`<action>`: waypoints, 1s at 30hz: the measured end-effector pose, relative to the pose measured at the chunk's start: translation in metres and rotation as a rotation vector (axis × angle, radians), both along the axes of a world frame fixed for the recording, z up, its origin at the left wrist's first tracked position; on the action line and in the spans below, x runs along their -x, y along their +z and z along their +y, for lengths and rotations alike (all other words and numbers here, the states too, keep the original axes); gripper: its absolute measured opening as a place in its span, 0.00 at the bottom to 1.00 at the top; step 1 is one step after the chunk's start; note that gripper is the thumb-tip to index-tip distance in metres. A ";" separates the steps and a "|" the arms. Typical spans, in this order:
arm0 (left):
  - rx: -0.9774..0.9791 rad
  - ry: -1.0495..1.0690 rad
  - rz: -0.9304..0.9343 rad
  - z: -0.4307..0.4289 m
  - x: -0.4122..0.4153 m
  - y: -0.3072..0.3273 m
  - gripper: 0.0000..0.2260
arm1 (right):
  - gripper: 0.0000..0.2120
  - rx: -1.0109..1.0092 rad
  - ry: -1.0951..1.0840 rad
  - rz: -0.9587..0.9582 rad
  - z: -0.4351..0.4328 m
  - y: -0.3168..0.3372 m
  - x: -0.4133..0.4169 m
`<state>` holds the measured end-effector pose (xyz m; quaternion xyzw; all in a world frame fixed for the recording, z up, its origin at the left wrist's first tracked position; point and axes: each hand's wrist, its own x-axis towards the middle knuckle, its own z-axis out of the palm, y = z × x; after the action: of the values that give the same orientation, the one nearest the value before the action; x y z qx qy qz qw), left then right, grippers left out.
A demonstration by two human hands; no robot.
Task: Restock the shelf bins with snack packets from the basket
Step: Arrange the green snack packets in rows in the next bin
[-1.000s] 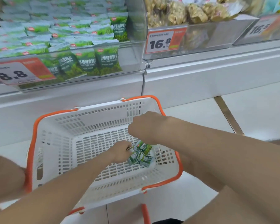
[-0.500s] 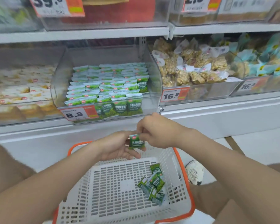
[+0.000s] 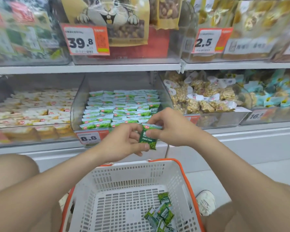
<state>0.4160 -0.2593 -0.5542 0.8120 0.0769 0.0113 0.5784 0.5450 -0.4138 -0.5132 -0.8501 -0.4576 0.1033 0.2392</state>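
Both hands hold one small green snack packet (image 3: 146,139) in front of the clear shelf bin (image 3: 77,104) marked 8.8. My left hand (image 3: 122,143) pinches its lower edge, and my right hand (image 3: 167,126) pinches its white top edge. That bin is filled with rows of the same green packets (image 3: 120,109). Below, the white basket with an orange rim (image 3: 182,171) stands on the floor with several green packets (image 3: 162,213) lying in its right near corner.
A bin of pale yellow packets (image 3: 38,113) sits left of the green one; bins of nut clusters (image 3: 206,97) and blue packets (image 3: 273,96) sit to the right. Above the shelf board (image 3: 90,68) stand large bags. My knees flank the basket, and a white shoe (image 3: 205,201) is beside it.
The hands rose out of the basket with one green packet and now hold it higher, at the front of the 8.8 bin. The view tilted up to the shelves.
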 end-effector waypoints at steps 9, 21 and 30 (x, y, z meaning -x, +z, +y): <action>-0.999 0.348 -0.229 0.052 -0.029 -0.007 0.10 | 0.05 -0.066 -0.248 -0.473 0.039 0.020 -0.056; -1.022 -0.034 0.240 0.074 -0.051 -0.017 0.27 | 0.11 0.562 -0.042 -0.715 0.108 -0.016 -0.079; -1.113 0.012 0.121 0.078 -0.049 -0.016 0.28 | 0.14 0.438 -0.121 -0.570 0.112 -0.014 -0.078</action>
<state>0.4652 -0.1813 -0.5697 0.9936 0.0970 0.0068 0.0571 0.6233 -0.3013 -0.5276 -0.9014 -0.4218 -0.0565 -0.0798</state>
